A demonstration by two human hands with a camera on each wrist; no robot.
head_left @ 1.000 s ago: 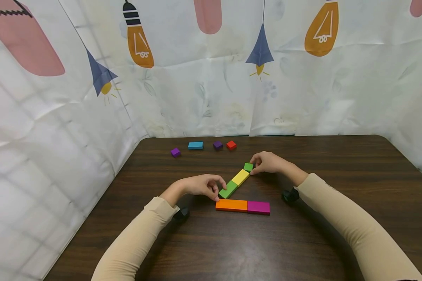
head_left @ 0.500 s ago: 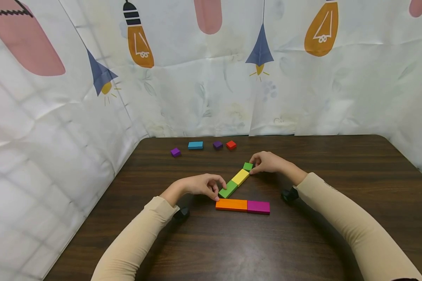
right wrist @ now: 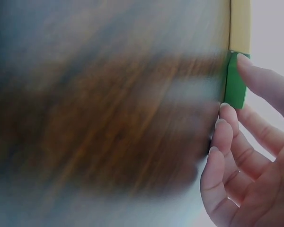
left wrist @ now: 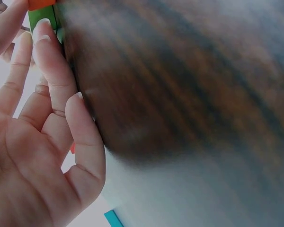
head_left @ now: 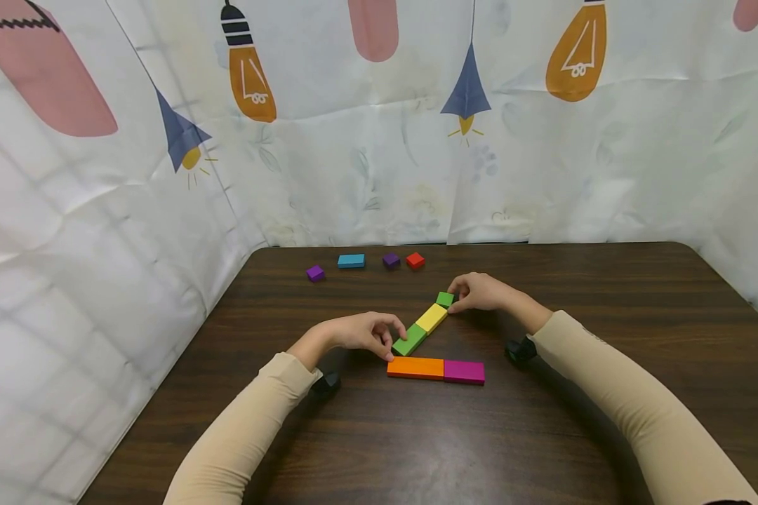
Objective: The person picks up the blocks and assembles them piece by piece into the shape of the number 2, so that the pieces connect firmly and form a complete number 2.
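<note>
In the head view, a long green block (head_left: 410,341), a yellow block (head_left: 432,319) and a small green block (head_left: 445,299) form a slanting row. Below it, an orange block (head_left: 415,368) and a magenta block (head_left: 464,372) lie end to end. My left hand (head_left: 361,332) rests an index fingertip on the long green block, its thumb tip at the orange block's upper left corner. At the row's far end, my right hand (head_left: 480,291) pinches the small green block (right wrist: 235,82) between thumb and fingertips, beside the yellow block (right wrist: 240,26).
Toward the back of the dark wooden table (head_left: 543,435) lie a purple block (head_left: 315,273), a blue block (head_left: 351,261), a dark purple block (head_left: 391,260) and a red block (head_left: 415,260). A printed white curtain (head_left: 366,168) hangs behind the table's rear edge.
The small green block and my right hand have shifted very slightly to the left. My left hand and the other blocks look almost the same.
</note>
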